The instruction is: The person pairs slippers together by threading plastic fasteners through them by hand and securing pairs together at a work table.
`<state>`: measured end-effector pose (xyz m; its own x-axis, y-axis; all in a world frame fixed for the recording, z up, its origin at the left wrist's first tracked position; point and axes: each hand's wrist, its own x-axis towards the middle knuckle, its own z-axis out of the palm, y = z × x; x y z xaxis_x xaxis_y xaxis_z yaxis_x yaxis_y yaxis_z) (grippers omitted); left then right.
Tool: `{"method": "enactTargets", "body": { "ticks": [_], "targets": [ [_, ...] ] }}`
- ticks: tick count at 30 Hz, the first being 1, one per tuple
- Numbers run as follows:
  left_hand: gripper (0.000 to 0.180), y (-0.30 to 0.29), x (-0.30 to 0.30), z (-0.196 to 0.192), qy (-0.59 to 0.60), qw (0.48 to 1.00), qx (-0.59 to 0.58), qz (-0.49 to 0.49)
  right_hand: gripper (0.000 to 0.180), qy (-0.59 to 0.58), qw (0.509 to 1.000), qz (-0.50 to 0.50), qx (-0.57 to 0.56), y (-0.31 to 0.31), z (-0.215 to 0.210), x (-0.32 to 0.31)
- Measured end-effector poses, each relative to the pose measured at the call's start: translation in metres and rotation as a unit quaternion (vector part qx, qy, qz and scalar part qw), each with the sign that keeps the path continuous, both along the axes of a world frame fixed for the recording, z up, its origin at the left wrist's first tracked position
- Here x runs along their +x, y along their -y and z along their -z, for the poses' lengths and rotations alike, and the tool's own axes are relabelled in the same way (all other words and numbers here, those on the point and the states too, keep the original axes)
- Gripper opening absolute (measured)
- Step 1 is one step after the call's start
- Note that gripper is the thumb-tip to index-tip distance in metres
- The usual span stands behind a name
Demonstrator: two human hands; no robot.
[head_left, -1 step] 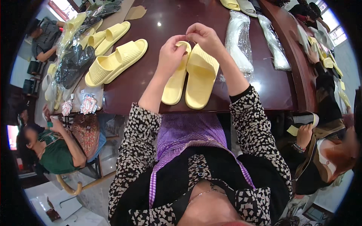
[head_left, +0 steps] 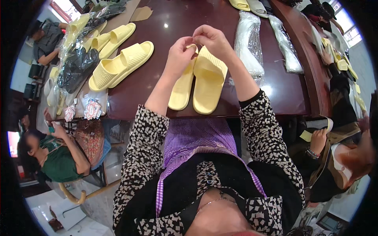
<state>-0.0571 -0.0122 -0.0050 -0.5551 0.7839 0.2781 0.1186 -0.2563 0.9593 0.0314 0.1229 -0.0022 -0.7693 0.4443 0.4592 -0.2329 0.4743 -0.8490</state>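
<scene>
A pair of pale yellow slippers lies on the dark red table [head_left: 165, 78], heels toward me: a left slipper [head_left: 180, 92] and a right slipper [head_left: 208, 92] side by side. My left hand [head_left: 181, 54] is over the far end of the left slipper, covering much of its ribbed strap. Just beyond the straps, my right hand [head_left: 212, 40] meets it fingertip to fingertip. Both hands are closed in a pinch. Whatever lies between the fingertips is too small to make out.
More yellow slippers [head_left: 121, 65] stand to the left, by dark plastic-wrapped slippers [head_left: 76, 70] and paper tags [head_left: 93, 109]. On the right lie clear-bagged bundles of white strands [head_left: 249, 47]. People sit at both sides: one in a green shirt [head_left: 59, 163], another holding a pale strip [head_left: 329, 125].
My hands and the slipper pair sit very slightly farther left. Both hands keep their pinch.
</scene>
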Motion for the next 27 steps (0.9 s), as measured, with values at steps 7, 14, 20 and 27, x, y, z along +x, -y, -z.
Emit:
{"method": "enactTargets", "body": {
  "ticks": [7,14,20,27],
  "targets": [
    [0.008,-0.013,0.001,0.021,0.125,0.991,-0.038,0.027,0.007,-0.070,0.966,0.030,-0.246,0.012,0.006,0.018],
    [0.007,-0.013,0.002,0.028,0.196,0.978,-0.044,0.046,0.011,-0.051,0.973,0.106,-0.201,0.037,0.032,0.028],
    [0.008,-0.013,0.001,0.026,0.217,0.971,-0.064,0.075,0.008,-0.097,0.965,0.128,-0.205,0.041,0.044,0.024],
    [0.007,-0.012,-0.002,0.026,0.211,0.972,-0.068,0.084,0.008,-0.095,0.971,0.167,-0.139,0.044,0.049,0.023]
  ]
}}
